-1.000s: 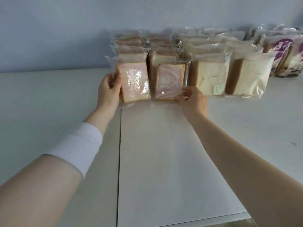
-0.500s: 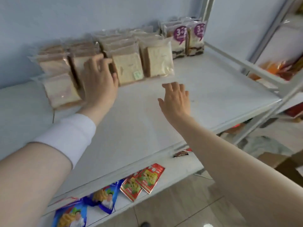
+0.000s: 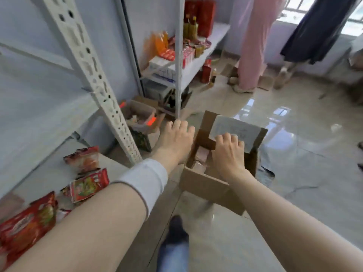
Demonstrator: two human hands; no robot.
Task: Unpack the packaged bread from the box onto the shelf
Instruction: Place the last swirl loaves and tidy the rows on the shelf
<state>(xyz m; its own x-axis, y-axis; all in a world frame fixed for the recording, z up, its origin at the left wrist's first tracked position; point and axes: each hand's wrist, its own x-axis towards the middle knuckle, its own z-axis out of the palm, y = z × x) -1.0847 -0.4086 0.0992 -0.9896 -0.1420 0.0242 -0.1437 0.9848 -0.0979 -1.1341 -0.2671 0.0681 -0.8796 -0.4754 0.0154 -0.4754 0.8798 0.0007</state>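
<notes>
Floor box [image 3: 206, 185]: L hand [image 3: 176, 138], R hand [image 3: 228, 154] palm-down

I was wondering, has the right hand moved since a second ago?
Yes: the right hand has dropped from shelf height to the cardboard box on the floor, right of the shelf post.

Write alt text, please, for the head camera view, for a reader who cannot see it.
A person's right hand dips into an open cardboard box of wrapped bread on the floor, while the left hand hovers open beside it. Red snack packets lie on a white shelf at the left.
</notes>
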